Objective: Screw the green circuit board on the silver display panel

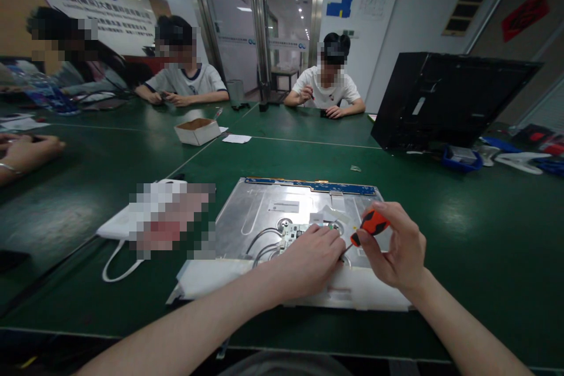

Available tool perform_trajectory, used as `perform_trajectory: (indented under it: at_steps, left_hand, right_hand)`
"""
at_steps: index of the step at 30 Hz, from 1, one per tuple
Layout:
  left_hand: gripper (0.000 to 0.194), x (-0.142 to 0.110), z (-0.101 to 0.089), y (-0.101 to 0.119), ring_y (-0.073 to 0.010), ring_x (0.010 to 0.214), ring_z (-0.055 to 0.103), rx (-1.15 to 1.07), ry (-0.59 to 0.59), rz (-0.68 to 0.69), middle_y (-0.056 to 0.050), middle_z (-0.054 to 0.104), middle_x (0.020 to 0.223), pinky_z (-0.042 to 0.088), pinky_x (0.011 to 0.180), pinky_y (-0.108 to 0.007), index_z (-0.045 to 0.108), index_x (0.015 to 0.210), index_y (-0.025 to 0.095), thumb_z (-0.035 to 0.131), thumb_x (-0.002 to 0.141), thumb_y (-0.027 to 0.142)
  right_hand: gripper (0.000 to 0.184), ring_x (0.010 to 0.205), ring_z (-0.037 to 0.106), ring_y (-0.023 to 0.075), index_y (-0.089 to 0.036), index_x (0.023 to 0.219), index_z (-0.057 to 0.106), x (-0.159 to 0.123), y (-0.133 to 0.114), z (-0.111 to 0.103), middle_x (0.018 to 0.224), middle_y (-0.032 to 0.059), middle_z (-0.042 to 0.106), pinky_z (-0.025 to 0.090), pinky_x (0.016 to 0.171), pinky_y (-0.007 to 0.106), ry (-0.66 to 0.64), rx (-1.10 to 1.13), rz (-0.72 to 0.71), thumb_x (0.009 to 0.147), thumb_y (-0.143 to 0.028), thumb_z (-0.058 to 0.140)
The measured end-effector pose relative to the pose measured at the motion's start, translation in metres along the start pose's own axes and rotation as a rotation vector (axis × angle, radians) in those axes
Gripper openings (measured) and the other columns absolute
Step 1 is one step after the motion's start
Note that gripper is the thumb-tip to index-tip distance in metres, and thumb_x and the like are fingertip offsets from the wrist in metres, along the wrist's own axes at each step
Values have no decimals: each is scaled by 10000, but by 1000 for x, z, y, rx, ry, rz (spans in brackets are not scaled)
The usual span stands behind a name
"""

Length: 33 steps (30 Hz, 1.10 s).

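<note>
Green table (480, 270), screwdriver (374, 222), grey item (460, 154) in blue tray (462, 168)

Ahead of you, an open white box (201, 136) sits near a paper slip (237, 138); to your right stands a black monitor (453, 100), a blue tray (460, 166) near it. Farther off sit 3 people (196, 81).

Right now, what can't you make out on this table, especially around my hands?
All in the head view:
- Tip of the screwdriver: hidden by your left hand.
- Circuit board: partly covered by that same hand.
- Label on the metal panel: print too small to read.
- Co-worker's hand: cut off near the wrist by the left edge.
</note>
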<state>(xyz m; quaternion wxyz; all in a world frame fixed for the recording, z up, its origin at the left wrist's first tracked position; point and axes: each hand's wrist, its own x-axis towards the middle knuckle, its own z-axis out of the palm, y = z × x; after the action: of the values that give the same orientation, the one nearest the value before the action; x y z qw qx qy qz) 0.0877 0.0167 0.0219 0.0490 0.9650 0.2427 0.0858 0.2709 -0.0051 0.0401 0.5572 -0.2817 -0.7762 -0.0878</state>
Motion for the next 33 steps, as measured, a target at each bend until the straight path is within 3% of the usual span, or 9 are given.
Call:
perform_trajectory:
  at_steps: [4,8,12,14,17,19,23,29,33]
  left_hand:
    - [147,-2,-14,-2,-257,992,614,-52,-1,-24,-93,662,1090,459,929,-400,580,1048,153,634,929,222]
    - [268,-8,-40,-13,-258,1028,600,-94,88,-48,-95,651,1122,460,947,-410,570,1139,165,664,921,289]
    - [258,-34,-69,-25,-270,1128,582,-117,216,-176,-103,638,1185,470,987,-434,573,1168,190,534,995,377]
    - [315,-55,-74,-29,-267,1165,580,-130,247,-275,-94,629,1240,482,1001,-430,564,1234,214,453,1030,427]
    - [376,-91,-62,-34,-277,1192,591,-108,258,-421,-93,634,1281,500,1011,-447,567,1272,226,386,1040,460]
    - [413,-113,-46,-37,-289,1183,611,-70,261,-491,-99,649,1277,522,998,-454,590,1267,220,368,1032,477]
    - [482,-149,-17,-40,-312,1222,610,35,208,-598,-118,642,1327,511,1039,-496,612,1312,203,371,1016,497]
    - [499,-175,-7,-43,-338,1344,528,173,158,-610,-89,583,1441,413,1116,-608,560,1425,287,374,1013,497]
    - [501,-181,-4,-48,-346,1341,535,161,175,-587,-91,564,1466,450,1089,-603,546,1444,300,369,1018,498]
  right_hand:
    - [628,692,621,175,-270,1491,390,2,4,-4,880,20,623,536,545,288,8,-48,-19,906,-136,577]
    - [628,741,651,187,-259,1514,347,9,5,-15,922,35,643,569,593,304,38,-184,49,931,-154,555]
    - [490,604,591,144,-234,1425,412,15,-6,-27,896,28,628,501,494,248,-107,-378,101,949,-150,494]
    - [369,540,550,118,-211,1308,473,12,-15,-30,939,43,628,465,462,238,-155,-481,123,948,-132,453]
    - [198,453,498,97,-180,1109,537,-1,-26,-30,868,41,627,398,399,222,-185,-579,197,943,-139,438]
    - [110,450,547,110,-179,1029,560,-13,-31,-29,797,35,641,408,391,217,-213,-600,258,958,-207,482]
    - [147,480,642,152,-210,953,606,-37,-33,-28,813,50,717,467,389,231,-346,-620,310,981,-258,470]
    - [213,518,699,201,-197,956,665,-61,-33,-21,941,94,767,511,380,292,-477,-683,326,931,-192,453]
    - [208,585,735,223,-196,1008,708,-70,-34,-16,1054,118,783,559,446,317,-506,-677,412,891,-183,537]
